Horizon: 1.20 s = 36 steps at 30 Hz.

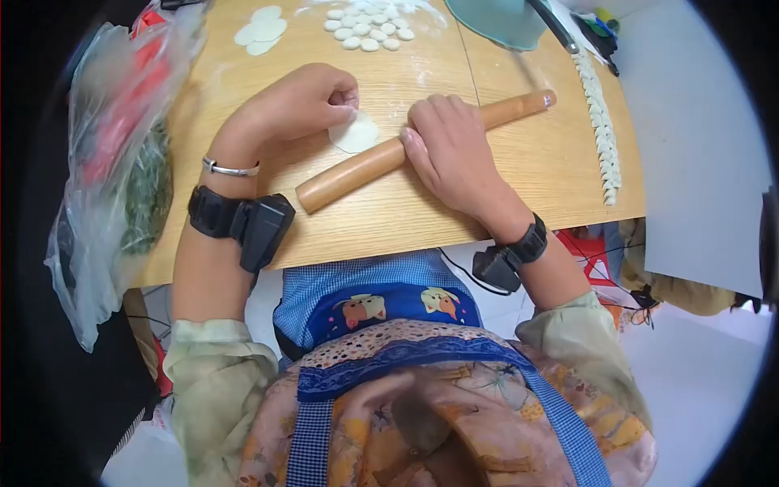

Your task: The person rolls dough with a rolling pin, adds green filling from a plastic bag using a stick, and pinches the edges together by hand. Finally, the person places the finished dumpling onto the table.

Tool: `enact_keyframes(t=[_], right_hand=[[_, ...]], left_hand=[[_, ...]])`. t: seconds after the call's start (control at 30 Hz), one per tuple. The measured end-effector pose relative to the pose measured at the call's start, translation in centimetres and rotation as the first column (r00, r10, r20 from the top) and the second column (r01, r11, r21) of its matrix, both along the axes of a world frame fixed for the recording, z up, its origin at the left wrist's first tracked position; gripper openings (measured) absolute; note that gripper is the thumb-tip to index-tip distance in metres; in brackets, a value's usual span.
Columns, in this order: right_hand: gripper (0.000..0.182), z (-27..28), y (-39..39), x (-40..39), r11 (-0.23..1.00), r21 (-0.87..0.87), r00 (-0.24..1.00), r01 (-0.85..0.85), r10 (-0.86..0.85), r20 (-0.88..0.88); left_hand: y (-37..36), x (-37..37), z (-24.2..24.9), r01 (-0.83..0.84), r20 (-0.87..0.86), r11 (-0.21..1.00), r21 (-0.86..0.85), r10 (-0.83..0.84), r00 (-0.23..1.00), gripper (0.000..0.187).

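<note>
A round, flat dough wrapper (355, 135) lies on the wooden table (251, 183). My left hand (312, 101) has its curled fingers at the wrapper's upper edge, thumb and fingertips pinching it. Across the table, slanting up to the right, rests a wooden rolling pin (349, 175). My right hand (451, 146) is wrapped over the middle of the pin, with the thumb along its near side. The pin's left end lies just below the wrapper.
Several small dough discs (369, 28) and stacked wrappers (261, 31) lie at the back. A plastic bag (114, 154) with greens covers the left edge. A pleated dough strip (600, 130) runs down the right side, near a teal mat (503, 20) and a dark handle (554, 26).
</note>
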State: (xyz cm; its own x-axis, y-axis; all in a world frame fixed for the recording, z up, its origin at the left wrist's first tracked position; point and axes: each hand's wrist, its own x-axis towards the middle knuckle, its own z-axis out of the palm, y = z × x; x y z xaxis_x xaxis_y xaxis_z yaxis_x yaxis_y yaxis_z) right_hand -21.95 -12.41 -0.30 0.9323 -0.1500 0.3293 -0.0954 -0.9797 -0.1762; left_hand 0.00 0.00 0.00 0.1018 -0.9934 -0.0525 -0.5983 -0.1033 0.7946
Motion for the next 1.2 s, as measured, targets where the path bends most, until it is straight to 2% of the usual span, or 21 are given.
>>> enact_keyframes(t=[0.1,0.3,0.4,0.47,0.5,0.57,0.67,0.8,0.87,1.0,1.1,1.17,1.2], right_hand=[[0.019,-0.2,0.9,0.4,0.999,0.038,1.000,0.004,-0.005,0.027],[0.018,-0.3,-0.8,1.8,0.999,-0.035,0.999,-0.025,0.026,0.040],[0.018,-1.0,-1.9,4.6,0.998,-0.032,0.995,-0.046,0.049,0.089],[0.017,-1.3,-2.7,6.3,0.997,-0.017,0.994,-0.075,0.076,0.078],[0.017,-1.4,-2.8,6.9,0.998,-0.009,0.994,-0.070,0.070,0.085],[0.017,-1.3,-3.1,7.7,0.997,0.037,0.996,-0.064,0.062,0.064],[0.017,-1.3,-2.7,7.3,0.998,0.041,0.995,-0.048,0.044,0.087],[0.018,-0.9,-1.6,4.3,0.997,0.028,0.990,-0.071,0.067,0.126],[0.021,-0.7,-1.0,2.2,0.990,-0.028,0.981,-0.139,0.141,0.131],[0.023,-0.8,-1.0,0.0,0.977,-0.023,0.968,-0.210,0.212,0.134],[0.023,-1.0,-1.5,-0.6,0.963,-0.063,0.952,-0.262,0.268,0.145],[0.023,-1.2,-1.6,-0.5,0.957,-0.059,0.944,-0.283,0.289,0.157],[0.023,-1.3,-1.6,-0.5,0.959,-0.046,0.942,-0.280,0.284,0.178]], left_hand=[[0.7,0.5,1.0,-0.018,0.034,0.999,0.034,0.017,0.999,0.018],[0.0,-0.3,0.3,-0.018,0.033,1.000,-0.018,0.019,0.999,0.022],[-0.2,-0.2,0.5,-0.043,0.006,0.998,0.049,0.043,0.999,0.029],[-0.4,0.0,-0.1,-0.096,-0.151,0.991,0.094,0.109,0.982,0.035],[-0.3,-0.1,0.1,-0.092,-0.145,0.991,0.102,0.106,0.984,0.035],[-0.1,-0.4,0.5,-0.053,0.011,0.996,0.069,0.052,0.999,0.029],[0.0,-0.1,-0.3,-0.025,-0.023,1.000,0.017,0.026,0.999,0.021],[-0.1,-0.1,0.6,0.022,-0.018,0.996,0.090,-0.020,1.000,0.015],[-0.2,0.0,0.4,0.022,0.001,0.996,0.088,-0.022,1.000,0.015],[-0.1,-0.2,0.5,0.044,0.062,0.997,0.062,-0.047,0.997,0.015],[0.0,-0.6,1.2,-0.033,0.028,0.994,0.103,0.030,0.999,0.023],[0.1,-0.6,1.6,-0.128,-0.159,0.969,0.213,0.163,0.974,0.026],[0.1,-0.5,1.6,-0.129,-0.139,0.965,0.228,0.164,0.977,0.026]])
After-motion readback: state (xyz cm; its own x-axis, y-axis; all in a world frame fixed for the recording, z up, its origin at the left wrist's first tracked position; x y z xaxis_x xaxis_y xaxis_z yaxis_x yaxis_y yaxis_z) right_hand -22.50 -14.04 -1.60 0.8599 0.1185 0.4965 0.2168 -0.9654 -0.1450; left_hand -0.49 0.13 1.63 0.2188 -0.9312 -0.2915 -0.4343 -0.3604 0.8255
